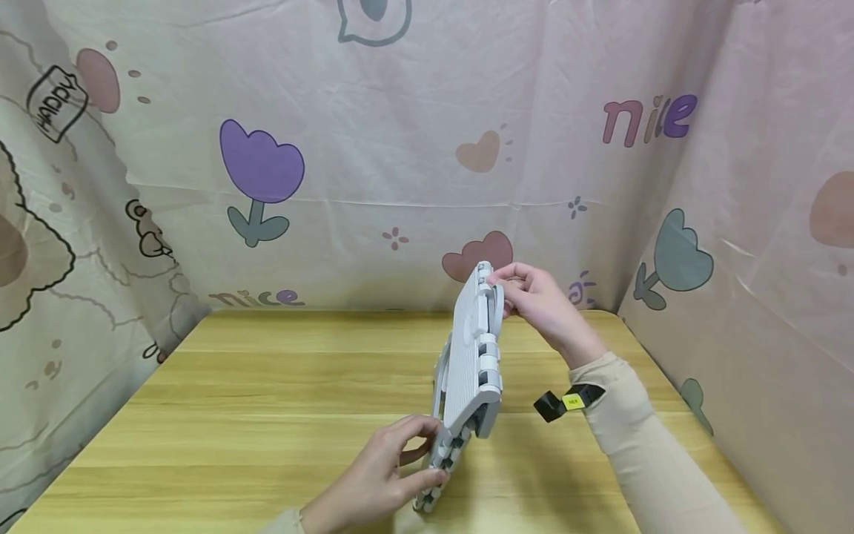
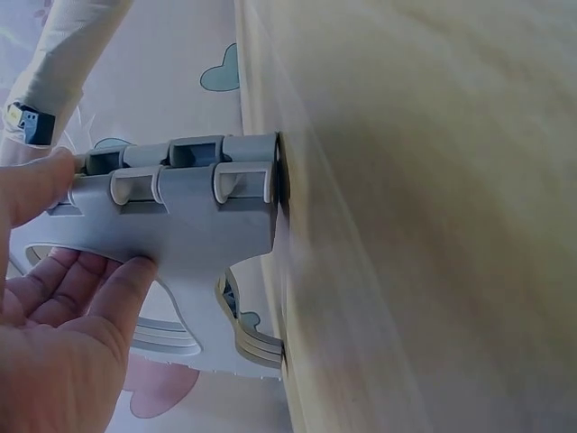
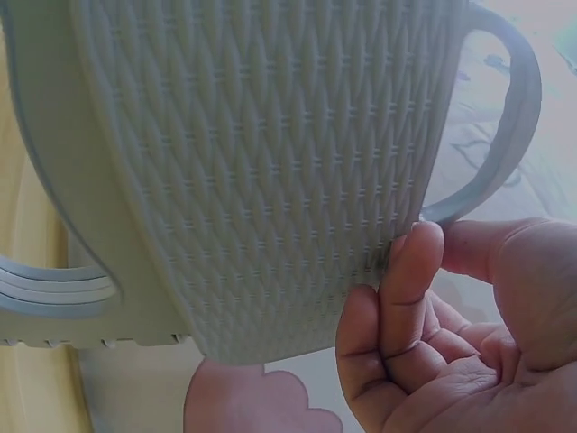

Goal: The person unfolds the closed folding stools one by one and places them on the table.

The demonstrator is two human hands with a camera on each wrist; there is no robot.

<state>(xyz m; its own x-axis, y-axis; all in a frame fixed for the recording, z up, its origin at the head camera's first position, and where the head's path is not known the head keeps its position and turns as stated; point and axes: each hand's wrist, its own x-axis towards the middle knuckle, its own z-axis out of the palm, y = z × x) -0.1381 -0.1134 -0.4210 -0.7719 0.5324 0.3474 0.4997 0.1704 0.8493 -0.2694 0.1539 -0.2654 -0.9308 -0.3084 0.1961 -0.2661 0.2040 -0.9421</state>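
Note:
A pale grey plastic folding stool (image 1: 467,363) stands on edge in the head view, its panels folded partly together. My left hand (image 1: 376,475) grips the lower near part, thumb on one side and fingers on the other. In the left wrist view those fingers curl around a hinged leg panel (image 2: 194,230) with a cut-out. With thumb and curled fingers, my right hand (image 1: 547,308) pinches the far upper edge beside a carry handle (image 1: 497,311). A woven-pattern panel (image 3: 279,180) fills much of the right wrist view.
The stool's lower end meets a light wood-grain table (image 1: 280,393). Printed cloth (image 1: 387,148) hangs behind the table and along both sides. A black wrist camera (image 1: 550,406) sticks out from the right sleeve.

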